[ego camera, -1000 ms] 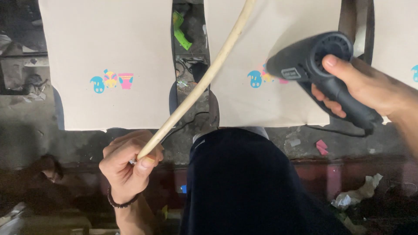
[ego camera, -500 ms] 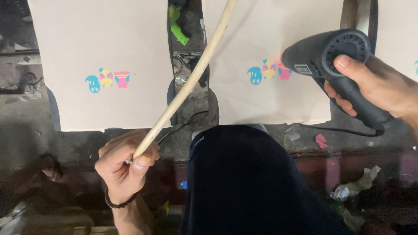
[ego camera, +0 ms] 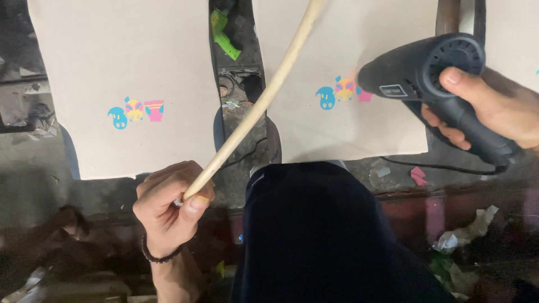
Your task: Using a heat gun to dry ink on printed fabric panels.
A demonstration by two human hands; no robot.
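Note:
My left hand (ego camera: 168, 205) grips the lower end of a long pale wooden stick (ego camera: 258, 101) that slants up and right, its upper end over the middle beige fabric piece (ego camera: 348, 123). My right hand (ego camera: 494, 109) holds a black heat gun (ego camera: 432, 84) by its handle, nozzle pointing left at the small blue, yellow and pink print (ego camera: 342, 92) on that fabric. A second beige fabric piece (ego camera: 129, 56) with the same kind of print (ego camera: 136, 111) lies to the left.
A green tool (ego camera: 224, 36) lies in the dark gap between the two fabric pieces. A third beige piece (ego camera: 514, 33) shows at the right edge. My dark trousers (ego camera: 320, 235) fill the lower middle. Paper scraps (ego camera: 466, 233) litter the floor at lower right.
The heat gun has moved left, closer to the print on the middle fabric. The stick has stayed in my left hand, with little shift.

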